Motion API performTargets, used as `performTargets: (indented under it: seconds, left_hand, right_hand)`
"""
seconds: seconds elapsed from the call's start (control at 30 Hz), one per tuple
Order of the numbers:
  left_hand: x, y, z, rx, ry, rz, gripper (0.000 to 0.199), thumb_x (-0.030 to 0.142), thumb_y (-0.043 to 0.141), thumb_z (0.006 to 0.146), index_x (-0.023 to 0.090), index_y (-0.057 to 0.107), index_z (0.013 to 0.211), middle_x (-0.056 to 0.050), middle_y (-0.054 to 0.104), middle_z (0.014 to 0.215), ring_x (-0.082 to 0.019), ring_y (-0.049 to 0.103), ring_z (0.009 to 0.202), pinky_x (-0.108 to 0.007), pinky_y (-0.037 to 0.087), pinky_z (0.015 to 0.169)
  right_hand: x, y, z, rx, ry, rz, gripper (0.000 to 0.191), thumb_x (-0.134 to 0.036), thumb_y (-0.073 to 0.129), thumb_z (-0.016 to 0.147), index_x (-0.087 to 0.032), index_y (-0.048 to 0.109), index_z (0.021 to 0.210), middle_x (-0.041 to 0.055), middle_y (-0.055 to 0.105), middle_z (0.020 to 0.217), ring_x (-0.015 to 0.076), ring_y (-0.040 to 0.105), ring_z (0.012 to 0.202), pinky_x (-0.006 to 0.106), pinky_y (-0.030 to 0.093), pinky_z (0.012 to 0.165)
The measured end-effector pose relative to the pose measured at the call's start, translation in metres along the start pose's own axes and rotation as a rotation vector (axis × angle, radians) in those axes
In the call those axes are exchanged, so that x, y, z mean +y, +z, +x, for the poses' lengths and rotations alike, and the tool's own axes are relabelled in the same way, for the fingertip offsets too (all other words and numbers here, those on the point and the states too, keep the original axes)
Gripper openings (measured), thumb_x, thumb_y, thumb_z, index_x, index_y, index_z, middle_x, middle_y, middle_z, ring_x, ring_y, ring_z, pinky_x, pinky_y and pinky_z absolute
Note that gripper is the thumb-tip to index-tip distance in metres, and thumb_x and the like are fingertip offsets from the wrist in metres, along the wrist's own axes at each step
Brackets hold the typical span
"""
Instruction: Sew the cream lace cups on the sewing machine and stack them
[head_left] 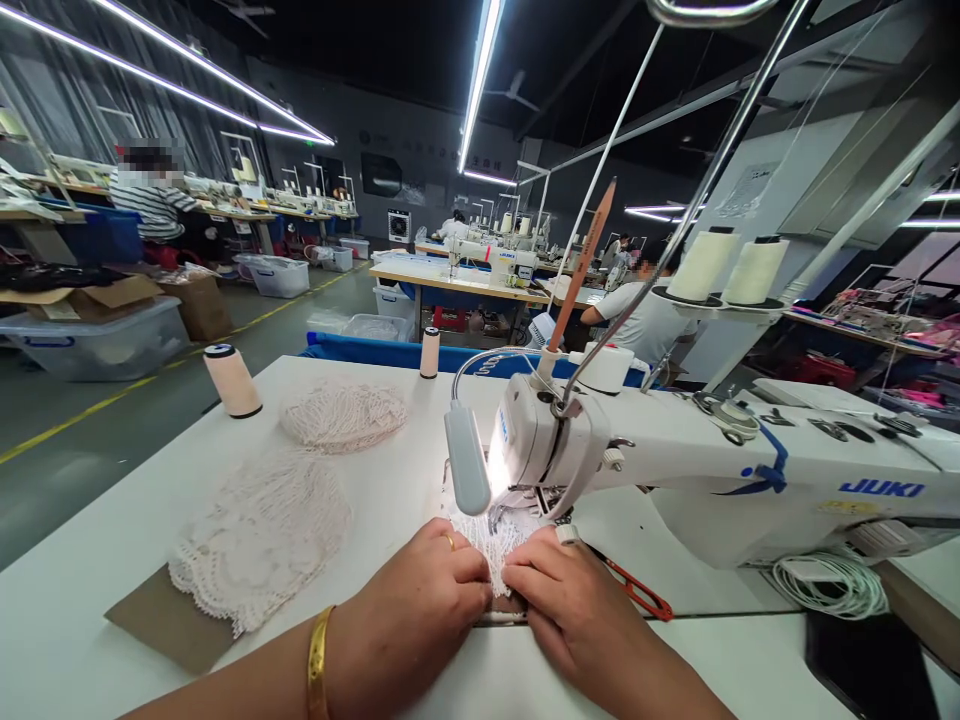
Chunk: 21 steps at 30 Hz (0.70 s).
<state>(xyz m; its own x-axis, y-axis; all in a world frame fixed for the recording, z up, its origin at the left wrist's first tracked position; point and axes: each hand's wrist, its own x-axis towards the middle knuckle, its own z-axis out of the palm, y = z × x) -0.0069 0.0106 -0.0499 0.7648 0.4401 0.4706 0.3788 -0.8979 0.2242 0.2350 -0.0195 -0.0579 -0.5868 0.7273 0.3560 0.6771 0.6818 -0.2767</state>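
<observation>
White lace (495, 545) lies under the needle area of a white sewing machine (555, 440), lit by a small grey lamp (466, 460). My left hand (420, 600), with a gold bracelet and a ring, has its fingers curled and pressed on the lace's left side. On the right side of the lace rests my right hand (574, 600), its fingers bent together and a pale ring-like piece on one finger. Both hands sit just in front of the presser foot, which is partly hidden.
Lace pieces (262, 540) (345, 413) lie on the white table (405, 400) at the left, one over brown card (172, 620). Thread cones (232, 380) (430, 353) stand behind. Red-handled scissors (641, 590), coiled cord (829, 583) and a black object (866, 665) lie right.
</observation>
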Motion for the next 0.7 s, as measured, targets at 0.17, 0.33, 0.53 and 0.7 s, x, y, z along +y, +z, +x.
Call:
performTargets:
  seconds: [0.17,0.33,0.53,0.7]
  left_hand:
    - [-0.006,0.005,0.003,0.015,-0.028,0.057,0.026,-0.001,0.054,0.095,0.019,0.057,0.078,0.001,0.072,0.086,-0.017,0.059,0.077,-0.036,0.042,0.08]
    - [-0.013,0.005,0.007,-0.026,-0.054,0.053,0.022,0.001,0.058,0.094,0.018,0.063,0.082,-0.002,0.075,0.093,-0.02,0.065,0.083,-0.037,0.043,0.078]
    - [-0.017,0.003,0.015,-0.031,-0.089,0.137,0.029,0.001,0.056,0.099,0.018,0.065,0.078,-0.002,0.073,0.089,-0.019,0.064,0.078,-0.035,0.045,0.076]
    - [-0.024,0.004,0.021,-0.002,-0.099,0.172,0.031,0.001,0.053,0.1,0.019,0.066,0.078,-0.002,0.072,0.087,-0.02,0.063,0.075,-0.036,0.045,0.073]
  right_hand:
    - [0.002,0.008,0.002,0.043,0.024,-0.046,0.036,0.003,0.055,0.09,-0.024,0.07,0.11,0.0047,0.075,0.112,0.0244,0.064,0.094,0.037,0.048,0.08]
    - [0.005,0.012,0.006,0.055,0.053,-0.089,0.043,0.005,0.053,0.087,-0.023,0.072,0.114,0.006,0.076,0.113,0.0255,0.065,0.095,0.037,0.051,0.081]
    - [0.01,0.015,0.01,0.041,0.128,-0.149,0.048,0.004,0.052,0.084,-0.024,0.073,0.117,0.006,0.077,0.125,0.027,0.068,0.098,0.039,0.056,0.084]
    - [0.012,0.019,0.016,0.029,0.199,-0.223,0.054,0.0,0.052,0.088,-0.025,0.073,0.131,0.009,0.075,0.133,0.0286,0.071,0.105,0.041,0.062,0.087]
